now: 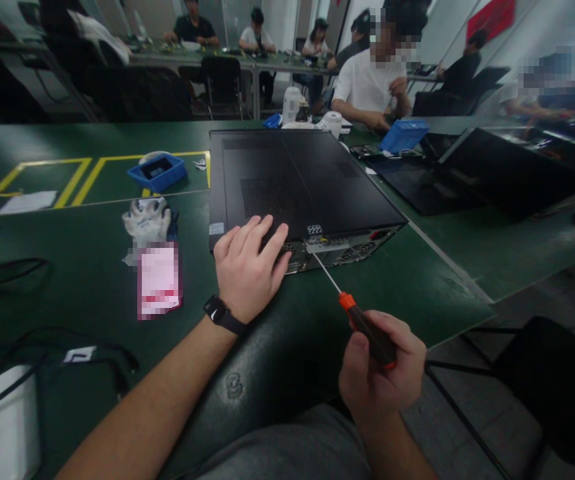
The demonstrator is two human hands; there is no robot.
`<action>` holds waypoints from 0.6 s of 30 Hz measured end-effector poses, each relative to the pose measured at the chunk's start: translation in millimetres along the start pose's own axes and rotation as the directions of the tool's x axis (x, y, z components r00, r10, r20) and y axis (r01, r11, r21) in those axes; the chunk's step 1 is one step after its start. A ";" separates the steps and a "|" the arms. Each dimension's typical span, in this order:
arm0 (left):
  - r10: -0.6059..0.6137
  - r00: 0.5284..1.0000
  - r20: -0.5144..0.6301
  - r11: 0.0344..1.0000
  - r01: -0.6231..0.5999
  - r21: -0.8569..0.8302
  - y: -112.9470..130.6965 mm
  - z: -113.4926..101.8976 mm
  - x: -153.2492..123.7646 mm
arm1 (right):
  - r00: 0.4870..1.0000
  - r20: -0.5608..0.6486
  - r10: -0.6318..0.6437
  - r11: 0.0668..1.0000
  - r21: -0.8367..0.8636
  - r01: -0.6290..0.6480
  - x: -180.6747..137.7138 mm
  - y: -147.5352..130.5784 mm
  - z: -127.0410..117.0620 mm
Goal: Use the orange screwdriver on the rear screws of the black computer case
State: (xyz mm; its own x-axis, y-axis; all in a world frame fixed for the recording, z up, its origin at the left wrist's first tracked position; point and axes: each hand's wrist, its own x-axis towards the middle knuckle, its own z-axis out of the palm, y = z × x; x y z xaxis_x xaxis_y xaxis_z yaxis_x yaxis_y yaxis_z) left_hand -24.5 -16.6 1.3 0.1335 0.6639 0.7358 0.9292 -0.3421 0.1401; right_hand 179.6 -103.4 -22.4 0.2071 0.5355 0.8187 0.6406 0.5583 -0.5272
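Screwdriver (350, 302) is what I have in the right hand (384, 390), fingers closed round its black-and-orange handle, shaft reaching the near edge of the black desktop computer case (287, 173); whether the tip touches, I cannot tell from here. My left hand (250, 263) grips nothing, resting open on the case's top with fingers partly spread. The case lies flat on a green tabletop (292, 347). Left of the case I see a work glove (147, 220) and blue bin (167, 181); beyond it, a white bottle (291, 105) and a person in a white shirt (372, 83).
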 end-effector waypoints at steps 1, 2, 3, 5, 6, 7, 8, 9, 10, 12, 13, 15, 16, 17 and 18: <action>-0.003 1.000 0.002 1.000 0.003 -0.002 0.0 0.0 -0.1 | 1.000 0.003 -0.021 1.000 0.015 0.021 0.6 0.5 0.3; -0.006 1.000 0.003 1.000 0.006 -0.008 0.1 0.1 -0.1 | 0.999 0.003 -0.034 0.999 0.015 0.034 0.7 0.9 0.4; -0.010 1.000 0.006 1.000 0.010 -0.015 0.1 0.2 -0.2 | 0.999 -0.002 -0.035 0.999 -0.003 0.035 0.1 1.4 0.4; -0.016 1.000 0.011 1.000 0.016 -0.026 0.1 0.5 -0.3 | 0.999 -0.024 -0.025 0.998 -0.062 0.023 -2.7 2.1 0.0; -0.016 1.000 0.011 0.999 0.016 -0.028 0.1 0.6 -0.3 | 0.999 -0.038 -0.009 0.996 -0.093 0.005 -4.5 2.4 -0.3; -0.013 1.000 0.008 1.000 0.013 -0.026 0.1 0.6 -0.3 | 0.999 -0.050 0.011 0.993 -0.116 -0.016 -6.1 2.6 -0.6; -0.011 1.000 0.007 1.000 0.011 -0.022 0.2 0.6 -0.3 | 0.998 -0.055 0.034 0.991 -0.127 -0.040 -7.5 2.6 -0.9; -0.009 1.000 0.005 1.000 0.009 -0.016 0.2 0.6 -0.3 | 0.997 -0.050 0.057 0.990 -0.127 -0.063 -8.6 2.4 -1.1; -0.008 1.000 0.002 1.000 0.008 -0.011 0.3 0.4 -0.3 | 0.996 -0.042 0.078 0.989 -0.121 -0.083 -9.4 2.1 -1.4; -0.008 1.000 0.001 1.000 0.008 -0.007 0.4 0.1 -0.1 | 0.994 -0.033 0.102 0.990 -0.098 -0.105 -10.3 1.6 -1.9; -0.010 1.000 0.002 1.000 0.010 -0.011 0.4 0.0 0.1 | 0.994 -0.031 0.103 0.991 -0.082 -0.105 -10.6 1.5 -2.2; -0.013 1.000 0.008 1.000 0.013 -0.021 0.3 0.0 0.3 | 0.995 -0.026 0.098 0.993 -0.064 -0.099 -10.6 1.8 -2.7; -0.014 1.000 0.011 1.000 0.015 -0.025 0.2 0.2 0.4 | 0.996 -0.021 0.090 0.994 -0.060 -0.091 -10.1 2.1 -2.7; -0.014 1.000 0.012 1.000 0.015 -0.026 0.2 0.4 0.5 | 0.997 -0.014 0.077 0.995 -0.057 -0.078 -9.2 2.5 -2.7; -0.014 1.000 0.010 1.000 0.014 -0.022 0.2 0.6 0.5 | 0.998 -0.008 0.061 0.997 -0.052 -0.062 -8.0 2.8 -2.4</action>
State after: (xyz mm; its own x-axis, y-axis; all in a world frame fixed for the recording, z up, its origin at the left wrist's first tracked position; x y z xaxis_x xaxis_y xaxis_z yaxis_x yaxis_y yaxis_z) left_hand -24.1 -15.9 1.3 0.1242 0.6750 0.7273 0.9231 -0.3475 0.1648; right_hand 181.5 -107.6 -29.9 0.2518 0.5636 0.7867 0.6640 0.4908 -0.5641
